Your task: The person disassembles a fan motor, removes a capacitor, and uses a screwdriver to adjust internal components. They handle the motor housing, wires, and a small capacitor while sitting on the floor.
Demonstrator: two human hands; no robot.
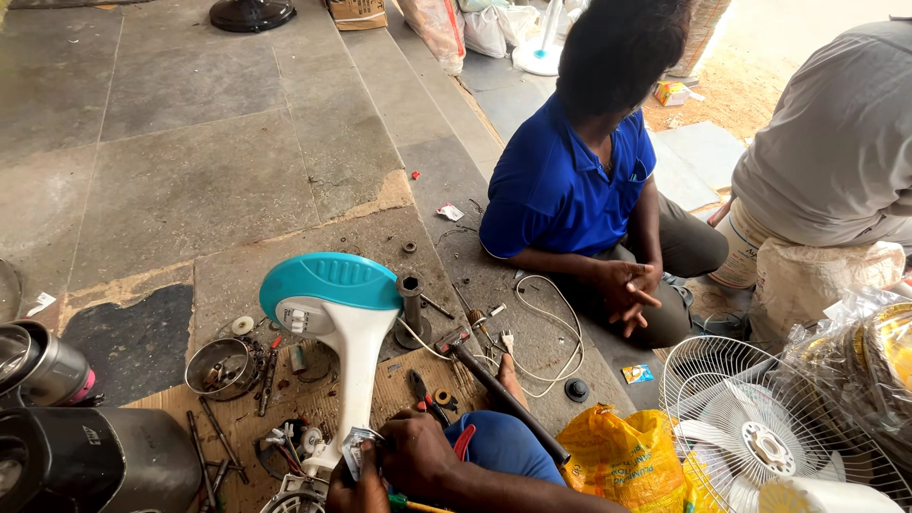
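A white fan stand with a teal round base (328,283) lies on a cardboard sheet, its white neck (356,380) pointing toward me. My right hand (418,456) is closed around the lower end of that neck, where a small silvery part and wires show. My left hand (353,490) sits just below it at the frame's bottom edge, fingers curled on the same end. Most of my left hand is cut off by the frame. My knee in blue cloth (503,445) is right beside my hands.
Around the neck lie a metal bowl of small parts (218,366), pliers (421,388), a socket tube (411,302), a dark rod (503,399) and a white cable (556,328). Nearby are a yellow bag (617,456), a fan grille (750,427), a black appliance (85,458) and two seated people (570,180), (836,142).
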